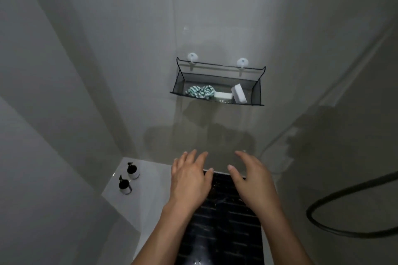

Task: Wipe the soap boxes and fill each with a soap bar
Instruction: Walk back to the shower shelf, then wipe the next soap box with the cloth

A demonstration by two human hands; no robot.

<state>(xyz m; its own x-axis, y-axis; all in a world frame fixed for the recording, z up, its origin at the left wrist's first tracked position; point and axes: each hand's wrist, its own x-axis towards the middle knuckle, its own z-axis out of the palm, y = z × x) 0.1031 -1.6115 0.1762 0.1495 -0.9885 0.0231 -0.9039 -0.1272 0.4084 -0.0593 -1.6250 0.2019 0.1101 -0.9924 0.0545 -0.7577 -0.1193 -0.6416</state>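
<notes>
Both hands [190,180] [253,180] spread, grip empty; soap bars [239,93] in basket [257,92] well above

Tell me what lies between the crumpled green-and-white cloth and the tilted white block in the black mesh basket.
In the head view, a flat white soap bar lies between the cloth and the block in the basket.

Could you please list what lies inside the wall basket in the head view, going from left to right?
Inside the mesh basket: the teal-and-white cloth → the flat white bar → the white block tilted up at the right end.
</notes>
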